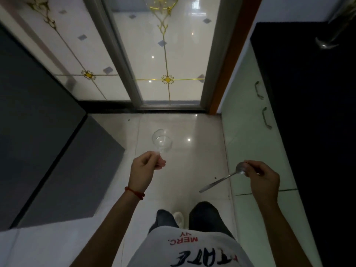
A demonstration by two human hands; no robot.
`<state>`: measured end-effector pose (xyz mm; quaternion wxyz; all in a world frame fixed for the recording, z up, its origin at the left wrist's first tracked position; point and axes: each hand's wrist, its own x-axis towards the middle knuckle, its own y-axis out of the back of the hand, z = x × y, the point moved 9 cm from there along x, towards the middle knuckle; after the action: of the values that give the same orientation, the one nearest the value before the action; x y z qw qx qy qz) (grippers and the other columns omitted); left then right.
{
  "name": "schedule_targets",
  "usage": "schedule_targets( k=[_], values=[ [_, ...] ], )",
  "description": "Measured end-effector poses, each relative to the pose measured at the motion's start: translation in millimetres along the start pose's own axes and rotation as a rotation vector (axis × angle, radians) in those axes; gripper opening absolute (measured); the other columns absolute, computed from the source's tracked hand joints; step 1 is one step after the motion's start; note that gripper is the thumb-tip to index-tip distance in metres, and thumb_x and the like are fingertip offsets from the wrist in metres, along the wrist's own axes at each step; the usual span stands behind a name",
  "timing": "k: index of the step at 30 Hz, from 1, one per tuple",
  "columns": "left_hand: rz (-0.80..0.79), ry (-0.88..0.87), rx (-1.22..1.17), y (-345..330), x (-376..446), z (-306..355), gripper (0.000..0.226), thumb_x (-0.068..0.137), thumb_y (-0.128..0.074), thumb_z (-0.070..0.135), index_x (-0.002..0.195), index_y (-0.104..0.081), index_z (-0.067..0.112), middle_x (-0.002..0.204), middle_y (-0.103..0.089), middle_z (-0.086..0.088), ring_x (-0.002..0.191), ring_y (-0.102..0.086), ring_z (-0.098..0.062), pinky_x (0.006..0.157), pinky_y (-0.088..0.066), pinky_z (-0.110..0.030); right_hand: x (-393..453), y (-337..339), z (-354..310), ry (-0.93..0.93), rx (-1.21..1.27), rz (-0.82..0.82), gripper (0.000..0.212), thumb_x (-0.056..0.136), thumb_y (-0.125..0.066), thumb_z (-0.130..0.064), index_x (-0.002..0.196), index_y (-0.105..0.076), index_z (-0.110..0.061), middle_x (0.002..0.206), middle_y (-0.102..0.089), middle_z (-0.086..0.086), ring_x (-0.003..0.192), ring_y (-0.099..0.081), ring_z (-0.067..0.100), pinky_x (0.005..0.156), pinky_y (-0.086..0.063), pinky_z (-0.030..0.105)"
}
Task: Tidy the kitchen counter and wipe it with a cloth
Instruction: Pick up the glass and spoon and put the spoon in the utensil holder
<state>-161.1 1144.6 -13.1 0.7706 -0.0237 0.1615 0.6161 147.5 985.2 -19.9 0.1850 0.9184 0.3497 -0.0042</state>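
Head view, looking down at both hands above a pale tiled floor [202,160]. Just left of centre, the left hand [143,170] has its fingers curled into a tight grip, pinching the base of a clear glass [161,142]; the bowl of the glass stands out beyond the fingertips toward the upper middle of the frame, tilted, with nothing visible inside it. A red cord [134,192] circles the left wrist. At the lower right, the right hand [263,177] closes its grip on a metal spoon [223,179], fingers and thumb pinching the bowl end; the handle slants down and to the left, free of the hand. The two hands are well apart, and neither object touches anything else.

Along the right edge runs a dark worktop [308,122], above pale green cabinet doors [244,116] with two metal handles. A shiny metal object [327,42], blurred, stands on the worktop at the upper right. At the top centre is a sliding glass door [167,60] with gold ornament in a grey frame. A dark grey cabinet [38,122] fills the left side. At the bottom, dark trousers, one white shoe [178,218] and a white printed shirt [188,249] are visible.
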Motion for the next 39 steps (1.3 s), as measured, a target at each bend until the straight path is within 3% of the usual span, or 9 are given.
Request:
schedule_targets(
  k=[3, 6, 11, 15, 18, 22, 32, 36, 39],
  values=[
    [-0.042, -0.053, 0.018, -24, 54, 30, 0.032, 0.092, -0.046, 0.009, 0.065, -0.064, 0.015, 0.071, -0.067, -0.006, 0.072, -0.065, -0.018, 0.066, -0.056, -0.019, 41, -2, -7, 0.009, 0.005, 0.049, 0.032, 0.078, -0.068, -0.002, 0.074, -0.064, -0.033, 0.070, -0.068, -0.030, 0.069, -0.061, -0.007, 0.066, -0.049, 0.005],
    [-0.074, -0.107, 0.063, -46, 101, 49, 0.031, 0.092, -0.048, 0.011, 0.065, -0.063, 0.017, 0.067, -0.067, 0.002, 0.071, -0.065, -0.013, 0.066, -0.056, -0.022, 90, -10, -16, 0.019, 0.008, 0.089, 0.023, 0.078, -0.067, -0.001, 0.079, -0.067, -0.023, 0.069, -0.067, -0.030, 0.069, -0.061, -0.008, 0.064, -0.049, 0.004],
    [-0.079, -0.101, 0.082, -80, 163, 71, 0.031, 0.091, -0.047, 0.011, 0.066, -0.062, 0.018, 0.069, -0.066, -0.001, 0.066, -0.065, -0.004, 0.066, -0.055, -0.020, 180, -28, -41, 0.026, 0.030, 0.098, 0.012, 0.080, -0.065, -0.001, 0.090, -0.069, -0.004, 0.071, -0.063, -0.013, 0.064, -0.059, -0.013, 0.059, -0.046, 0.001],
    [-0.100, -0.060, 0.075, -104, 208, 84, 0.022, 0.088, -0.054, 0.020, 0.068, -0.062, 0.018, 0.062, -0.068, 0.003, 0.066, -0.066, -0.007, 0.066, -0.055, -0.021, 246, -38, -64, 0.038, 0.017, 0.100, 0.011, 0.081, -0.065, -0.002, 0.091, -0.069, -0.006, 0.076, -0.062, -0.007, 0.067, -0.060, -0.008, 0.061, -0.046, 0.001],
    [-0.121, -0.043, 0.106, -119, 240, 93, 0.025, 0.091, -0.048, 0.013, 0.070, -0.061, 0.018, 0.064, -0.070, 0.011, 0.066, -0.067, -0.004, 0.067, -0.054, -0.021, 283, -43, -74, 0.006, 0.028, 0.118, 0.013, 0.080, -0.065, -0.004, 0.092, -0.070, -0.004, 0.077, -0.063, -0.006, 0.071, -0.060, -0.001, 0.062, -0.046, 0.001],
    [-0.165, -0.069, 0.141, -150, 290, 112, 0.026, 0.091, -0.049, 0.013, 0.070, -0.063, 0.019, 0.064, -0.069, 0.001, 0.068, -0.067, -0.009, 0.064, -0.055, -0.021, 327, -43, -85, -0.021, 0.052, 0.181, 0.013, 0.080, -0.066, -0.004, 0.092, -0.069, -0.009, 0.079, -0.063, 0.000, 0.070, -0.061, -0.003, 0.061, -0.046, 0.000],
    [-0.623, -0.176, 0.222, -310, 424, 200, 0.030, 0.090, -0.053, 0.019, 0.063, -0.065, 0.026, 0.060, -0.069, 0.008, 0.068, -0.063, -0.021, 0.072, -0.054, -0.035, 410, 2, -107, -0.061, 0.121, 0.562, 0.015, 0.082, -0.065, -0.004, 0.087, -0.069, -0.017, 0.080, -0.066, -0.005, 0.075, -0.064, 0.001, 0.075, -0.052, 0.015],
    [-0.801, -0.247, 0.256, -372, 449, 233, 0.029, 0.084, -0.054, 0.033, 0.060, -0.067, 0.022, 0.066, -0.070, 0.003, 0.063, -0.063, -0.018, 0.066, -0.052, -0.030, 413, 31, -109, -0.116, 0.128, 0.755, 0.014, 0.082, -0.064, -0.005, 0.089, -0.070, -0.015, 0.081, -0.066, -0.010, 0.073, -0.064, -0.007, 0.071, -0.051, 0.008],
    [-0.920, -0.259, 0.198, -415, 454, 251, 0.031, 0.086, -0.053, 0.020, 0.057, -0.064, 0.022, 0.057, -0.066, 0.007, 0.059, -0.059, -0.006, 0.061, -0.049, -0.017, 411, 51, -111, -0.159, 0.140, 0.856, 0.012, 0.083, -0.064, -0.007, 0.092, -0.070, -0.010, 0.082, -0.066, -0.011, 0.075, -0.065, -0.007, 0.072, -0.051, 0.007]
  ],
)
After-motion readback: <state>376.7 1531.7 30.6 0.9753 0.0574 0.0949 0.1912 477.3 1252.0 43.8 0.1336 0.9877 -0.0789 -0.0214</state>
